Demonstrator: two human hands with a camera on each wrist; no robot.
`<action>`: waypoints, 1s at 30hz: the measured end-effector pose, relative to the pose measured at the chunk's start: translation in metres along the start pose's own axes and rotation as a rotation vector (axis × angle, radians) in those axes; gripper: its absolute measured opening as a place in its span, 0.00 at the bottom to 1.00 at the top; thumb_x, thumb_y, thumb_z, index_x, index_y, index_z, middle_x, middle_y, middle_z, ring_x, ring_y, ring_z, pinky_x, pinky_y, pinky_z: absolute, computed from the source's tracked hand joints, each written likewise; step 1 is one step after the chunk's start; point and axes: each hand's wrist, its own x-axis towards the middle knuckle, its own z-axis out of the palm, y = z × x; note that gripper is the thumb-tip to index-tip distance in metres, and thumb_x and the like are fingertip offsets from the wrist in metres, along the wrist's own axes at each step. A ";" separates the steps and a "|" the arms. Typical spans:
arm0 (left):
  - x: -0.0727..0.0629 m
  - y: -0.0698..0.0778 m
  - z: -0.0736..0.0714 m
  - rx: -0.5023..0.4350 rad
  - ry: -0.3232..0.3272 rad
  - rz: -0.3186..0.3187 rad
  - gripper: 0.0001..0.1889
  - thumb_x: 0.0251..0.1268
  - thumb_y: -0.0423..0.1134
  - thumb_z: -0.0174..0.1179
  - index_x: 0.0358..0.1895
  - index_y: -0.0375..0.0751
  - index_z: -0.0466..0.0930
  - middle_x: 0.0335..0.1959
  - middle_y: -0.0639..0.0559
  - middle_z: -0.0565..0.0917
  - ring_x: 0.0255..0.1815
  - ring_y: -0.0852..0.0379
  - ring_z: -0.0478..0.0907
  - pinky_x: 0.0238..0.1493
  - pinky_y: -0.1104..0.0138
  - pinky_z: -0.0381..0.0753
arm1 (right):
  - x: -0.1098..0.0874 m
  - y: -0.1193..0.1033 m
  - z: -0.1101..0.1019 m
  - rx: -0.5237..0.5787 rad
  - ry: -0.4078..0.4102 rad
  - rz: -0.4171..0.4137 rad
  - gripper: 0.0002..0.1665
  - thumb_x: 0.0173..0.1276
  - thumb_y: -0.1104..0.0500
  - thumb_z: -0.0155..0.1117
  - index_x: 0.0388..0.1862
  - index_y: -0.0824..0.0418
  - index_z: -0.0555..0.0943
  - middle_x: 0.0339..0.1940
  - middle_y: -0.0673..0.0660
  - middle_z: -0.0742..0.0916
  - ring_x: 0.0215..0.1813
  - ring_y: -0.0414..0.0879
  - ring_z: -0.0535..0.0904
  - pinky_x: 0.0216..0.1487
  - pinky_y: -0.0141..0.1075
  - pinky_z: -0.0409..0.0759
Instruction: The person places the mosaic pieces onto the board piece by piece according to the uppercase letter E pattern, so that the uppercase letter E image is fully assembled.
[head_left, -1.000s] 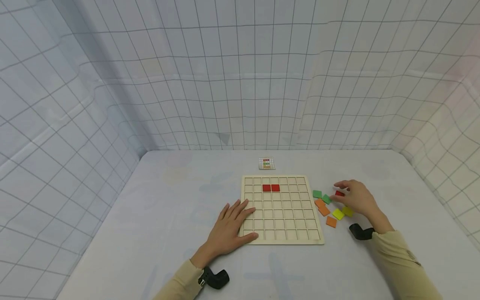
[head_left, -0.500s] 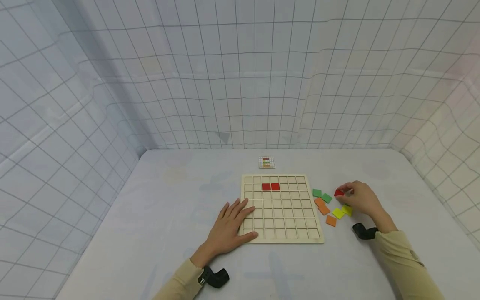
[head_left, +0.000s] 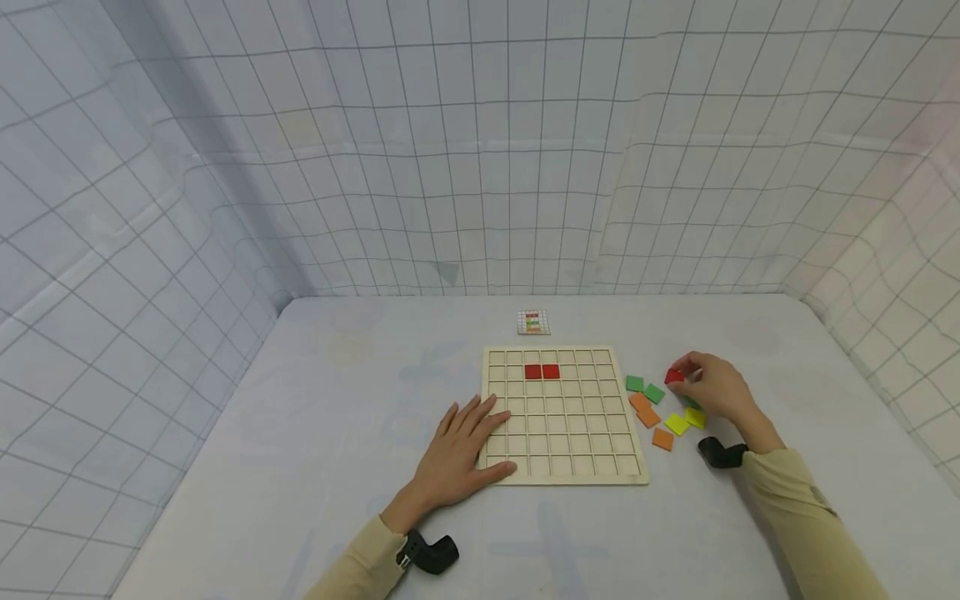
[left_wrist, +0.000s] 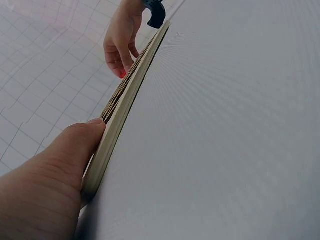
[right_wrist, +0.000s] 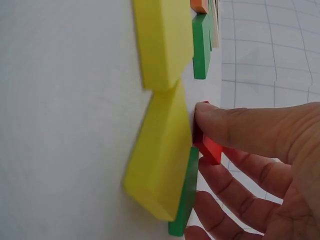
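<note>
1. Right hand pinches a red tile between thumb and fingertips, lifted just above the tabletop, to the right of the wooden grid board.
2. Left hand lies flat with straight fingers on the board's left edge, pressing it down.
3. The tile looks small, flat, stiff and light; its smooth faces may slip, so a pinch across 2 opposite edges seems the surest hold.
4. 2 red tiles already sit in the board's second row.
5. Loose green, orange and yellow tiles lie beside the right hand; a small pattern card lies beyond the board.
</note>
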 end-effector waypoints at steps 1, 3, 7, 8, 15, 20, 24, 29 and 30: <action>0.000 0.000 0.000 -0.001 0.003 0.001 0.38 0.63 0.69 0.47 0.71 0.52 0.62 0.74 0.49 0.56 0.74 0.48 0.48 0.70 0.50 0.41 | 0.000 0.000 0.000 0.002 0.006 -0.003 0.17 0.61 0.58 0.69 0.44 0.68 0.78 0.39 0.64 0.82 0.41 0.59 0.77 0.37 0.47 0.75; 0.000 0.000 0.000 -0.003 0.007 0.003 0.38 0.63 0.69 0.47 0.71 0.52 0.62 0.74 0.48 0.56 0.74 0.48 0.48 0.70 0.49 0.41 | 0.000 -0.002 0.001 0.008 0.017 -0.003 0.17 0.61 0.59 0.68 0.43 0.68 0.77 0.39 0.64 0.82 0.42 0.60 0.77 0.37 0.48 0.75; 0.001 0.001 0.000 0.003 0.002 0.001 0.38 0.63 0.69 0.47 0.71 0.52 0.62 0.74 0.49 0.56 0.74 0.48 0.48 0.70 0.50 0.41 | -0.002 -0.005 0.001 0.023 0.036 0.015 0.15 0.61 0.60 0.68 0.43 0.66 0.76 0.39 0.65 0.82 0.40 0.59 0.78 0.35 0.46 0.75; 0.001 0.001 0.000 0.006 -0.001 -0.001 0.38 0.63 0.69 0.47 0.71 0.52 0.62 0.74 0.49 0.56 0.74 0.48 0.48 0.70 0.50 0.41 | -0.002 -0.006 0.001 0.026 0.040 0.018 0.15 0.61 0.60 0.68 0.42 0.65 0.76 0.39 0.65 0.83 0.40 0.59 0.78 0.34 0.45 0.74; 0.001 0.001 -0.001 0.018 -0.015 -0.005 0.38 0.63 0.69 0.47 0.71 0.53 0.61 0.74 0.50 0.55 0.74 0.49 0.47 0.70 0.51 0.41 | -0.005 -0.008 0.000 0.019 0.064 0.022 0.10 0.64 0.62 0.64 0.41 0.65 0.76 0.39 0.66 0.83 0.38 0.57 0.78 0.31 0.38 0.72; 0.001 0.002 -0.002 0.011 -0.020 -0.006 0.38 0.63 0.69 0.47 0.71 0.53 0.61 0.74 0.50 0.55 0.74 0.49 0.46 0.70 0.51 0.41 | -0.005 -0.008 0.003 0.038 0.081 0.006 0.08 0.64 0.63 0.63 0.40 0.65 0.77 0.37 0.65 0.83 0.36 0.55 0.78 0.30 0.38 0.72; 0.001 0.002 -0.002 0.008 -0.020 -0.005 0.38 0.63 0.69 0.47 0.71 0.52 0.61 0.74 0.49 0.55 0.74 0.48 0.46 0.70 0.50 0.41 | -0.005 -0.013 0.005 0.079 0.092 -0.017 0.08 0.65 0.63 0.63 0.40 0.66 0.78 0.36 0.62 0.83 0.36 0.54 0.76 0.31 0.38 0.73; 0.000 0.001 -0.002 0.013 -0.019 -0.007 0.37 0.63 0.68 0.48 0.71 0.53 0.61 0.74 0.49 0.55 0.74 0.48 0.47 0.70 0.49 0.42 | -0.003 -0.026 0.008 0.175 0.095 -0.074 0.07 0.65 0.63 0.64 0.39 0.66 0.79 0.33 0.58 0.83 0.33 0.50 0.74 0.27 0.34 0.71; 0.000 0.001 -0.002 0.011 -0.019 -0.007 0.37 0.63 0.68 0.48 0.72 0.53 0.61 0.74 0.49 0.55 0.74 0.48 0.47 0.70 0.49 0.42 | -0.002 -0.029 0.009 0.190 0.091 -0.088 0.07 0.65 0.63 0.64 0.40 0.65 0.79 0.33 0.57 0.82 0.32 0.49 0.74 0.26 0.34 0.71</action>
